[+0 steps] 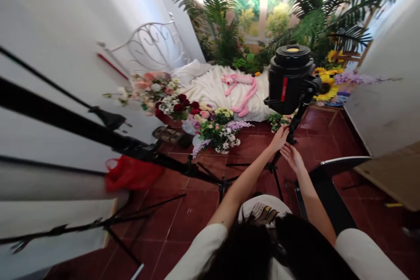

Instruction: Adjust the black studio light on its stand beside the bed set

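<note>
A black studio light with a red label stands in front of me on a light stand. My left hand is closed at the upper part of the stand, just below the lamp; its fingertips are partly hidden there. Slightly lower, my right hand lies against the pole, its fingers stretched out and a little apart. The stand's legs spread on the floor below my hands.
Another black stand pole crosses the left side. Artificial flowers stand before a bed with a white blanket and a pink plush toy. A black chair is at the right; a red bag lies left.
</note>
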The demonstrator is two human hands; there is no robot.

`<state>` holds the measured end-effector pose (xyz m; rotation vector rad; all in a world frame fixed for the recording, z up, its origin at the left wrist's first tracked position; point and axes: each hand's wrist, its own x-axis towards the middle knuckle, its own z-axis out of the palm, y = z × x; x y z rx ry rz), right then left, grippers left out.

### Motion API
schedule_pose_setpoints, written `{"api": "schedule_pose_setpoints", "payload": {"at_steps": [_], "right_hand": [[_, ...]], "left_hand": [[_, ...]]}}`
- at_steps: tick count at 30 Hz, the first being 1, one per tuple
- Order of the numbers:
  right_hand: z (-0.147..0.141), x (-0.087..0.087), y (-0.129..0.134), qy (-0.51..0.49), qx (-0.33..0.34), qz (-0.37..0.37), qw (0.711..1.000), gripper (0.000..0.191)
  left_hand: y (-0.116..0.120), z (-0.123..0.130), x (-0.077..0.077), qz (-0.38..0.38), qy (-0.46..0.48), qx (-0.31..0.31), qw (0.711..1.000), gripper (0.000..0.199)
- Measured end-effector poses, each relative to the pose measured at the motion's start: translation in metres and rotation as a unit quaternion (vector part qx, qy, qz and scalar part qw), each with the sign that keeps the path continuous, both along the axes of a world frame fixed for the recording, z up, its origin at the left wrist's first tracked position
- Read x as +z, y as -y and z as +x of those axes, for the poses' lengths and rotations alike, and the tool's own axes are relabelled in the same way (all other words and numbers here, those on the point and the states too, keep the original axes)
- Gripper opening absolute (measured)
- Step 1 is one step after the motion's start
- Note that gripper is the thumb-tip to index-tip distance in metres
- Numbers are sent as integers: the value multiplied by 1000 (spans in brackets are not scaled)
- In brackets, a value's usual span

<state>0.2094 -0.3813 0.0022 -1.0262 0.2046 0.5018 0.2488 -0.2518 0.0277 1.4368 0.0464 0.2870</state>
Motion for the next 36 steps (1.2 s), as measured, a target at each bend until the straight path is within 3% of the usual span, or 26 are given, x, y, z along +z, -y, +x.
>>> {"api": "schedule_pose_setpoints", "payload": {"at_steps": [3,7,15,23,26,29,33,36], "right_hand": [[0,5,14,-2,-41,7,999,9],[-1,7,20,-2,-64,12,998,8],[8,5,-2,-41,-62,7,997,19],[3,20,3,-76,-9,10,997,42],[-2,28,1,-95,11,89,991,47],[-3,34,0,-105,24,221,969,48],[1,33,2,-163,55,401,900,51],[4,29,2,-203,84,486,846,52]], "left_hand": [[20,16,0,-33,-27,-9,999,45],[20,19,-8,-57,-54,-31,996,52],[9,11,-8,-21,-38,-56,998,43],[5,7,-10,25,-2,-92,995,39],[6,8,-12,22,-7,-80,996,37],[6,9,-11,17,-9,-72,997,35],[6,10,-9,14,-14,-70,997,35],[6,10,-8,9,-16,-61,998,35]]}}
